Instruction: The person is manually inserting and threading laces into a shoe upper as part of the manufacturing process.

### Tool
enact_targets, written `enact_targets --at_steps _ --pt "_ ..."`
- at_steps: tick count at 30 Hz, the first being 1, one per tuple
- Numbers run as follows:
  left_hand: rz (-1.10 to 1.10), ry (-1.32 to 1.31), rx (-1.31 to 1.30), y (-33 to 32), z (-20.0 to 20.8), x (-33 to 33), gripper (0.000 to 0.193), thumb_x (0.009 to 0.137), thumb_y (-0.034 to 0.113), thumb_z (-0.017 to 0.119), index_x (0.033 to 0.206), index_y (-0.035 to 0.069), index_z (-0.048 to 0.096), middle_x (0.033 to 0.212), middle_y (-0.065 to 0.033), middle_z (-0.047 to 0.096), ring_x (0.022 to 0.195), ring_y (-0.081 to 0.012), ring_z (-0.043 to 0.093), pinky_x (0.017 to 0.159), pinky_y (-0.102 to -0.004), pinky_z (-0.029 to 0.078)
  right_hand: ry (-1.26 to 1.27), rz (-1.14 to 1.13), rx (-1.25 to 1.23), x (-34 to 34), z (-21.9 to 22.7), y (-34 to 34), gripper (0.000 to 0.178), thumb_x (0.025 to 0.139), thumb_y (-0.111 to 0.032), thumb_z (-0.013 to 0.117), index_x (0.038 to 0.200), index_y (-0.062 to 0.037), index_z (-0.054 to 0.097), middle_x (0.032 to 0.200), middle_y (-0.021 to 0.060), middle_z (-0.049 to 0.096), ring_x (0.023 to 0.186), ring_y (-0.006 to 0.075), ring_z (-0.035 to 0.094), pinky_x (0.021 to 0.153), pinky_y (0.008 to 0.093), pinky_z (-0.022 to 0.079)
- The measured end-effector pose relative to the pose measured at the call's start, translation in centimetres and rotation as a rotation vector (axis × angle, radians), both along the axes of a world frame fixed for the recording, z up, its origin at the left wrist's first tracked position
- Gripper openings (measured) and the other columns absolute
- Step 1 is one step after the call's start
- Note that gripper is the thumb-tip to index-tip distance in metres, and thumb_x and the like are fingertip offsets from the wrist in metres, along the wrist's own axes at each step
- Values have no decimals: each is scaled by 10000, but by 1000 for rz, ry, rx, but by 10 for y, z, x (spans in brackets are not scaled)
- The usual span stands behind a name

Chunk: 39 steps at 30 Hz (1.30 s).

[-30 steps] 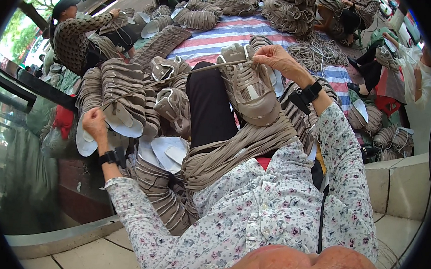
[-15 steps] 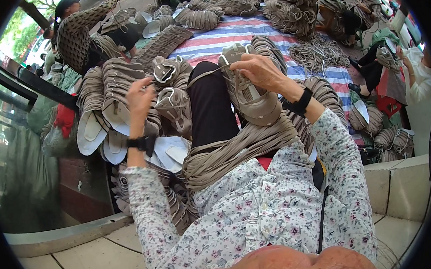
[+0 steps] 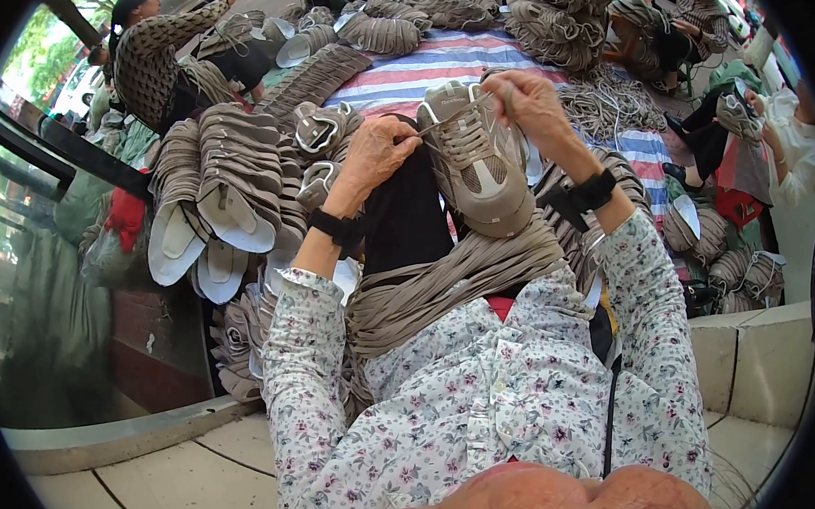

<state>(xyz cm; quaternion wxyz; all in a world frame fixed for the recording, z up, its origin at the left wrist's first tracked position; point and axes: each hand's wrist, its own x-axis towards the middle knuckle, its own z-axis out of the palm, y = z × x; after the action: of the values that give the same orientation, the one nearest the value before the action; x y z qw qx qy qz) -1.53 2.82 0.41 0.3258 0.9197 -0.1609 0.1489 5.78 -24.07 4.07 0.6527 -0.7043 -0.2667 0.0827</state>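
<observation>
A taupe sneaker upper (image 3: 478,166) lies over my knees, toe toward me, with its lace threaded across the front. My left hand (image 3: 381,155) is at its left side, thumb and finger pinched on a shoelace that runs to the eyelets. Above the right edge of the tongue, my right hand (image 3: 533,113) is closed in a pinch on the lace, with a stretch of it running toward the eyelets. A thick bundle of loose taupe laces (image 3: 453,276) drapes across my lap. Just left of my knee sits another laced upper (image 3: 320,130).
Stacked uppers (image 3: 231,164) with white soles stand at my left, beside a glass panel (image 3: 50,307). A striped sheet (image 3: 438,60) spreads ahead, bearing piled laces (image 3: 603,103) and bundled uppers (image 3: 557,26). Other people sit at left (image 3: 149,61) and right (image 3: 787,147).
My left hand has come in from the far left to the shoe's left side, now pinching lace. My right hand has moved slightly right and up, off the middle of the shoe.
</observation>
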Motion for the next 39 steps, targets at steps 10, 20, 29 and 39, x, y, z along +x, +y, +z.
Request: enact_targets --at_steps 10,20,29,39 --pt "-65 248 -710 94 24 -59 228 909 205 648 780 22 689 1092 -86 647 916 -166 586 826 -293 464 165 -204 430 62 -6 -134 271 949 -240 650 1133 -43 681 867 3 693 733 75 642 648 215 530" --pt "-298 85 -1772 235 40 -166 214 949 93 591 1124 2 509 881 -21 575 832 -120 591 912 -375 472 387 -418 767 88 -29 -283 192 929 -141 667 1078 -20 683 990 90 721 910 180 685 885 359 542" --pt "-342 -163 -1633 157 131 -213 140 971 151 601 938 45 515 938 -39 498 812 -96 545 778 -302 434 261 -612 156 34 -18 -256 215 969 -162 607 1095 4 660 613 -71 424 477 27 326 439 202 277" --pt "-88 383 -1014 -27 105 -117 301 943 101 619 1205 -44 589 911 -83 674 743 -119 648 645 -178 507 312 235 -3 7 -22 -44 289 962 -265 599 805 -27 644 630 -71 447 515 25 379 457 198 314"
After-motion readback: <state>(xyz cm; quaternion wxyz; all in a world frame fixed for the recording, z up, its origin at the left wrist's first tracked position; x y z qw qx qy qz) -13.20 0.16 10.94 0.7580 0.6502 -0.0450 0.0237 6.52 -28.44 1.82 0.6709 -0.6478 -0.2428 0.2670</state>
